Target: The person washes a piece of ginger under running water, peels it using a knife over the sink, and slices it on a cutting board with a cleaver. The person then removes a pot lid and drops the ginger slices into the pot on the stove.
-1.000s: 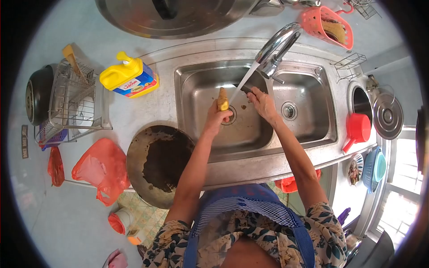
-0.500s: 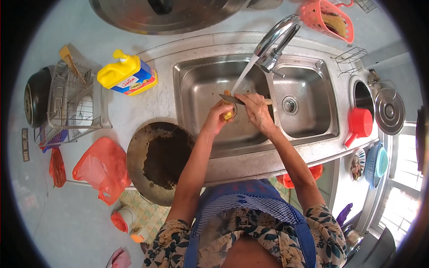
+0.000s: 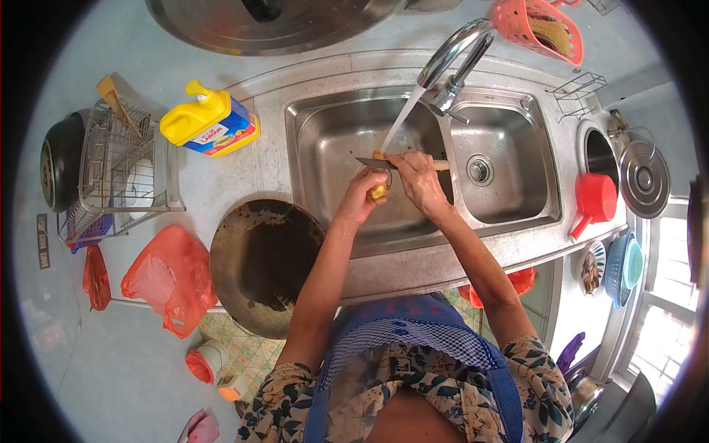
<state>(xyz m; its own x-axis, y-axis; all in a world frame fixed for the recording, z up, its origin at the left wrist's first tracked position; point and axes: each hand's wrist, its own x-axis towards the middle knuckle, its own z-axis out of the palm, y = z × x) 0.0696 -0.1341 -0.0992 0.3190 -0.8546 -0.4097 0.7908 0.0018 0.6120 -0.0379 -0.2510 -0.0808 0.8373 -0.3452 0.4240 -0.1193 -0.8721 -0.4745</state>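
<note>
Over the large basin of the steel sink (image 3: 314, 177), my left hand (image 3: 357, 199) is closed around a knobbly yellow-brown piece that looks like ginger root (image 3: 379, 191). My right hand (image 3: 419, 183) grips a knife (image 3: 371, 162) by its pale wooden handle. The blade points left and lies across the upper end of the root, seemingly touching it. From the chrome faucet (image 3: 461, 48), running water (image 3: 402, 119) falls just behind the blade and root. My fingers hide much of the root.
A large wok (image 3: 240, 288) rests at the counter edge by my left forearm. Left of the sink stand a yellow detergent jug (image 3: 196, 122) and a wire rack (image 3: 122, 177). A red plastic bag (image 3: 173, 277) lies near the wok; a red dipper (image 3: 595, 198) sits right of the sink.
The knife has shifted slightly left across the root. My left hand has turned a little; both hands keep their hold, and the water still runs.
</note>
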